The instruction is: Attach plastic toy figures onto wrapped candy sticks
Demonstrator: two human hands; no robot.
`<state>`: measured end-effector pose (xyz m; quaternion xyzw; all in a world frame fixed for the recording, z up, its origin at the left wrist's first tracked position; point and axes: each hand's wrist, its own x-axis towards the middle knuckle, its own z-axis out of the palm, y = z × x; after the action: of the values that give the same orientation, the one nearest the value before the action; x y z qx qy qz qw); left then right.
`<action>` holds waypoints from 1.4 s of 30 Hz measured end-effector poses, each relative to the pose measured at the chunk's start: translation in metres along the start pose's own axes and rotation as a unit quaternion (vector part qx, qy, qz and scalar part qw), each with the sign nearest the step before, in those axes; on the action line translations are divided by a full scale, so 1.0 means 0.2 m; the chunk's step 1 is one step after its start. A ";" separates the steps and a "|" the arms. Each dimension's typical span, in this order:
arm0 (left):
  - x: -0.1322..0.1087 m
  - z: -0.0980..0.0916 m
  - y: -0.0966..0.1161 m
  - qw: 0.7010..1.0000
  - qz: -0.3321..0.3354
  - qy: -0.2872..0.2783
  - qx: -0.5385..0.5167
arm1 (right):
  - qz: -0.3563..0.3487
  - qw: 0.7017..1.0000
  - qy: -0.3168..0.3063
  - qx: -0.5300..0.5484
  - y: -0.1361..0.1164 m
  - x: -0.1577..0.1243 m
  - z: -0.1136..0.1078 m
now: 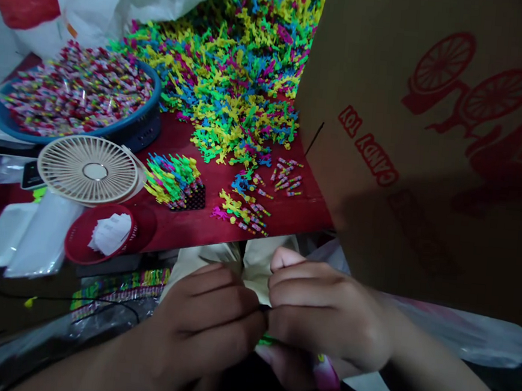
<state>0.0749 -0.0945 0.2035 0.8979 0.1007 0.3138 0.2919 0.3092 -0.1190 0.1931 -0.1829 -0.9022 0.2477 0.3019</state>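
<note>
My left hand (210, 324) is closed, its curled fingertips meeting those of my right hand (328, 312) low in the middle of the view, above my lap. Between them shows a sliver of a green plastic piece (266, 339); the fingers hide the rest. Out of the underside of my closed right hand sticks a small pink-and-white wrapped piece (328, 377), partly covered. Just beyond the hands, small candy tubes (285, 176) and yellow plastic toy figures (235, 205) lie at the table's near edge. A black perforated holder (196, 197) stands full of upright toy figures (172, 179).
A large heap of coloured plastic figures (233, 85) covers the back of the red table (181, 231). At left are a blue basket (152, 114) of wrapped candies, a fan (86, 170) and a red basket (74, 238) with paper slips. A cardboard box (376, 228) walls off the right.
</note>
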 end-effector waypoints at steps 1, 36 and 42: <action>0.00 0.00 0.00 1.000 -0.004 -0.001 0.009 | 0.006 1.000 -0.002 -0.008 0.00 0.00 -0.01; 0.00 0.09 0.07 0.961 -0.150 0.151 0.178 | 0.195 0.924 0.286 -0.163 -0.14 0.02 -0.03; 0.05 0.08 0.08 0.961 -0.147 0.149 0.183 | 0.242 0.917 0.298 -0.111 -0.17 0.04 -0.02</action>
<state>0.0916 -0.1113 0.2076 0.8545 0.3297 0.3735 0.1473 0.2996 -0.1411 0.2172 -0.4935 -0.7206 0.1453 0.4649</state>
